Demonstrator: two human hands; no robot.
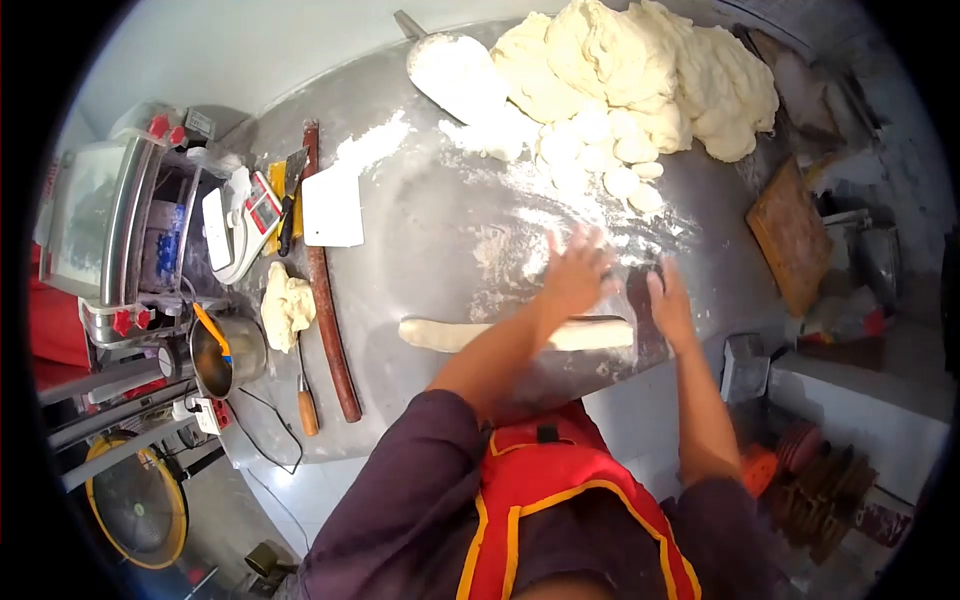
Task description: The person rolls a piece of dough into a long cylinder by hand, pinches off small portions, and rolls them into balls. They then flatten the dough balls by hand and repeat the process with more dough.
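My left hand (578, 270) is spread with its fingers apart over the floured tabletop (420, 260), slightly blurred. My left forearm crosses above a long dough roll (590, 335) that lies near the table's front edge. To the right, my right hand (670, 300) has its fingers stretched and holds nothing I can see; it is beside a dark patch on the table. Beyond my hands are several small flattened dough pieces (622, 182) dusted with flour. Behind them rises a big heap of soft dough (620, 60).
A flour-filled scoop (455, 75) sits at the back. On the left are a rolling pin (328, 330), white scraper (333, 207), scale (245, 225), dough lump (287, 305), wooden-handled tool (306, 405) and metal pot (230, 355). A wooden board (790, 237) stands right.
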